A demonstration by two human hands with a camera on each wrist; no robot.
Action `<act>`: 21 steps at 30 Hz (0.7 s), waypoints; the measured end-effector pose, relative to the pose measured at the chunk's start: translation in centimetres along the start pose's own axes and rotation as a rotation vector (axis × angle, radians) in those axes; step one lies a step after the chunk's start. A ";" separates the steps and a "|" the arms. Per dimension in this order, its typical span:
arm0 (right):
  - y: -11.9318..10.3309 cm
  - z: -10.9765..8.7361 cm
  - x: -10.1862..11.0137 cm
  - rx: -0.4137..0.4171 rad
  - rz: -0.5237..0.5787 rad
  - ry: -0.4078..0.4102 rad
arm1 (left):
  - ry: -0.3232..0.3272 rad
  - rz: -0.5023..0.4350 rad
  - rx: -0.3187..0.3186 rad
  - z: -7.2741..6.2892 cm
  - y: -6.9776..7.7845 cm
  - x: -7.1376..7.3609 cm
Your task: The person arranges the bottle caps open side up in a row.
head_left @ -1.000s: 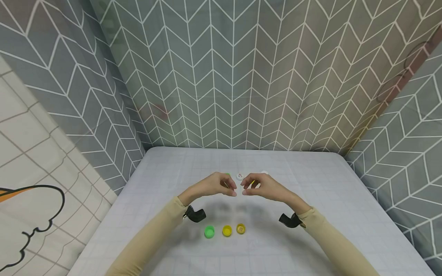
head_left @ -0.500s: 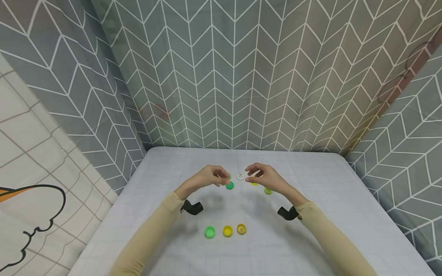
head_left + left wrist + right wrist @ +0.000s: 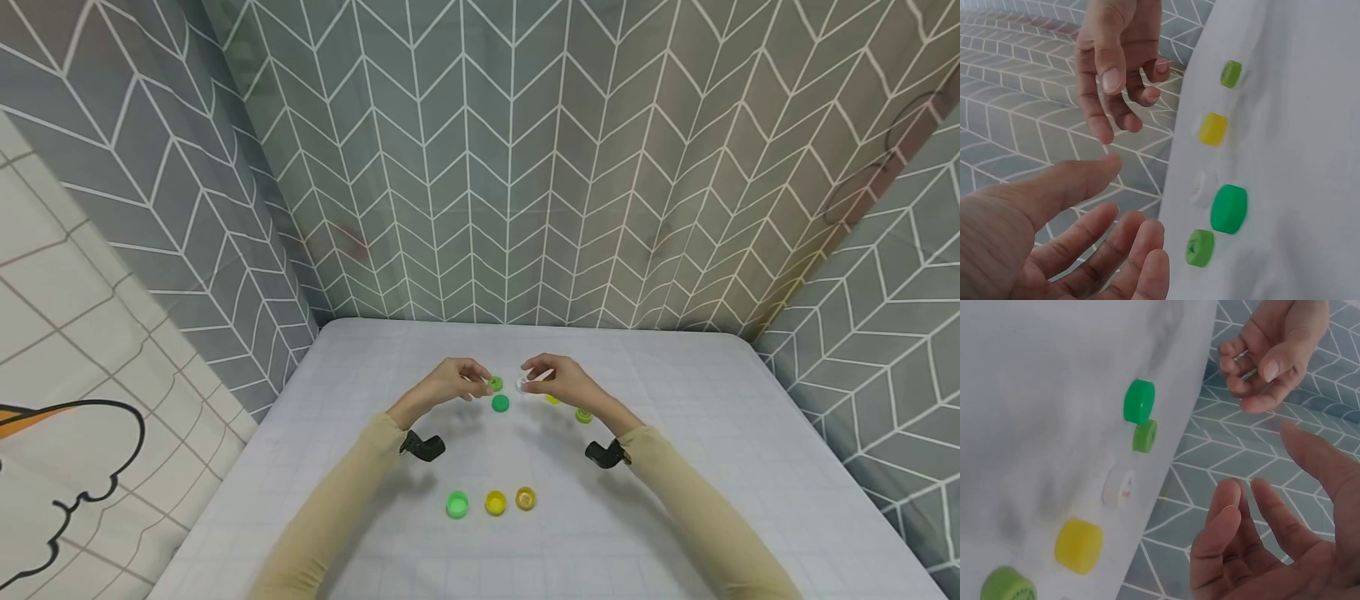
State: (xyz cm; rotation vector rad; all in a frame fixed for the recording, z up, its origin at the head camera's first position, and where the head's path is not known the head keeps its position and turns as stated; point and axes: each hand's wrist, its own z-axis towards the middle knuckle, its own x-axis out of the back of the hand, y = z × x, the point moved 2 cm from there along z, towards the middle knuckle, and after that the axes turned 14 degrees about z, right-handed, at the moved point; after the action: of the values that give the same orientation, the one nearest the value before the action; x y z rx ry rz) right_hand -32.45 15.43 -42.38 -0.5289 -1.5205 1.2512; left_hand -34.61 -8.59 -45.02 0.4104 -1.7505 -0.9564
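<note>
Both bare hands hover over the far part of the table, holding nothing. My left hand [image 3: 454, 380] is nearest a light green bottle cap [image 3: 496, 383] and a darker green cap [image 3: 500, 403]. My right hand [image 3: 564, 382] hovers by a white cap [image 3: 521, 384], partly covering it in the head view. Below that hand lie a yellow cap [image 3: 552, 399] and another light green cap [image 3: 583, 416]. In the left wrist view the left hand [image 3: 1094, 250] has its fingers loosely bent and thumb apart. Fingers of the right hand [image 3: 1285, 550] look similarly relaxed in its own wrist view.
Closer to the person, a green cap [image 3: 457, 505], a yellow cap [image 3: 495, 502] and a dark yellow cap [image 3: 526, 498] sit in a row, hollow side up. A white cloth covers the table [image 3: 390, 550]. Patterned curtains [image 3: 480, 167] hang behind it.
The hands have drawn away from each other and farther back over the table, uncovering several far caps. Lately the right hand has shifted slightly left, towards the white cap.
</note>
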 end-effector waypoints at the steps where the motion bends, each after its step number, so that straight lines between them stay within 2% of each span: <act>1: 0.1 0.2 -0.2 0.004 -0.008 -0.004 | 0.004 -0.001 0.005 0.2 -0.3 -0.1; 5: 0.7 1.0 -1.0 0.014 -0.039 -0.023 | 0.011 -0.002 0.025 1.0 -1.1 -0.6; 10: 1.4 1.7 -2.0 -0.018 -0.051 -0.055 | 0.018 0.004 0.046 1.6 -1.9 -1.2; 17: 2.7 2.6 -3.1 -0.135 -0.032 -0.087 | 0.049 0.140 0.057 1.9 -1.9 -2.3; 21: 3.1 3.1 -3.7 -0.222 -0.016 -0.101 | 0.057 0.184 0.059 2.2 -2.0 -2.8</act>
State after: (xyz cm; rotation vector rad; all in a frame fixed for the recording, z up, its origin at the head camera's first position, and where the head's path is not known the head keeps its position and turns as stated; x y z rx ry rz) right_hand -34.70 12.11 -46.47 -0.6032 -1.7573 1.1172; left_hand -35.88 -7.06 -48.56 0.3048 -1.7348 -0.7573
